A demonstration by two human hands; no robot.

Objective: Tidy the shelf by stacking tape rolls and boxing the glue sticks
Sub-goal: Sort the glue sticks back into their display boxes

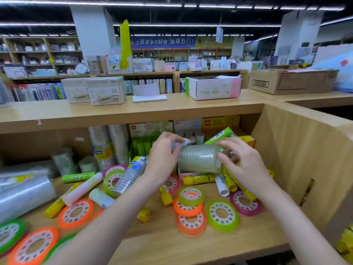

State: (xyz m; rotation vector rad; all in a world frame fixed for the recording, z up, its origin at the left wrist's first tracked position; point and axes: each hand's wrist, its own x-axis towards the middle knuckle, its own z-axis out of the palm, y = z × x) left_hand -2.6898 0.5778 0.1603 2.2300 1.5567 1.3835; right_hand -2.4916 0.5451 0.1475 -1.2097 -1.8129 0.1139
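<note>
Both hands are up over the back of the wooden shelf (191,243), holding a shrink-wrapped sleeve of clear tape rolls (199,158) on its side between them. Left hand (162,157) grips the sleeve's left end, fingers curled round it; something small and white sits at its fingertips, too blurred to identify. Right hand (242,163) grips the right end, fingertips spread on the end face. The sleeve hangs just above a small open box (188,172) near the middle of the shelf.

Loose stock on the shelf:
- stack of three tape rolls (190,203), green on two orange, just right of centre
- single green roll (222,215) beside the stack, pink roll (245,205) further right, partly under the right wrist
- orange rolls (75,213) and more rolls lie flat at front left
- yellow glue sticks (198,179) lying loose under the held sleeve, a white one (82,189) and a green one (78,177) left of centre
- another clear sleeve (129,176) tilted against a green roll, left of the left wrist

Two tall clear sleeves (108,144) stand upright at the back wall. Green glue sticks (141,146) stand in a box behind the left hand.
</note>
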